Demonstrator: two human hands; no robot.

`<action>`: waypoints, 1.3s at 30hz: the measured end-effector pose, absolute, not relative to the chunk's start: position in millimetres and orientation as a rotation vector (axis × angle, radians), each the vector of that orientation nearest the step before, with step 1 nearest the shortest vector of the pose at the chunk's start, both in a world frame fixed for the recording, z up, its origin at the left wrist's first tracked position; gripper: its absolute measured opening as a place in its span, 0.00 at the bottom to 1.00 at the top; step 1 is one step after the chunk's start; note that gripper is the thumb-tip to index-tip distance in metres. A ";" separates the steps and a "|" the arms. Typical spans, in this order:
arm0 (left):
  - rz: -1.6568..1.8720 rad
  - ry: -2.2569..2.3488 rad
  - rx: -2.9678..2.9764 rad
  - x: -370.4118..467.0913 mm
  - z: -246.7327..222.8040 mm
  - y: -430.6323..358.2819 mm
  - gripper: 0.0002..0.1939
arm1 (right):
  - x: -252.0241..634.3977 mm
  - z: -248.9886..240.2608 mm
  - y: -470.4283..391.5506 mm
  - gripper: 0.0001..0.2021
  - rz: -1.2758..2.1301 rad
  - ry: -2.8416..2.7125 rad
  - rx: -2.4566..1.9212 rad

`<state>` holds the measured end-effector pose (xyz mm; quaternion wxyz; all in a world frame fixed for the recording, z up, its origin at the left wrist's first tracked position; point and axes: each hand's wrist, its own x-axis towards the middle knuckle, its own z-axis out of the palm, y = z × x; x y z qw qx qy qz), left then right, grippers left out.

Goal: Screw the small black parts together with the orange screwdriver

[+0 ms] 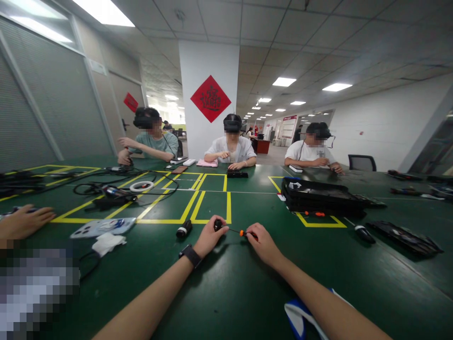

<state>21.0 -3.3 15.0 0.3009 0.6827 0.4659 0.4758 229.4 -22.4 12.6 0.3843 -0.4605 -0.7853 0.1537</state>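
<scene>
My left hand (209, 236), with a dark watch on its wrist, has its fingers closed on a small black cylindrical part (217, 225). My right hand (260, 240) grips a screwdriver (242, 233) with an orange collar by its handle. The thin shaft points left and reaches the fingers of my left hand; its exact contact with the black part is too small to tell. Just left of my left hand, another black cylinder with a white band (184, 229) lies on the green table (226, 293).
Black trays (318, 196) are stacked at the right, beside a black-and-white tool (364, 234) and a flat black tray (405, 237). At left lie a phone (102, 227), tissue (109, 243) and cables (113, 191). A neighbour's hand (26, 222) rests far left; three people sit opposite.
</scene>
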 end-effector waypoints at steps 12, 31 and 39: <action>1.293 1.218 1.808 19.9 9.3 -1.1 0.11 | 227.5 10.5 -27.2 0.10 0.460 -2.039 -1.112; 1.286 1.229 1.804 21.0 9.4 -3.0 0.10 | 231.3 8.2 -26.4 0.09 0.365 -2.038 -1.197; 1.285 1.247 1.762 17.9 6.2 1.5 0.12 | 231.8 10.3 -18.9 0.07 0.401 -2.030 -1.197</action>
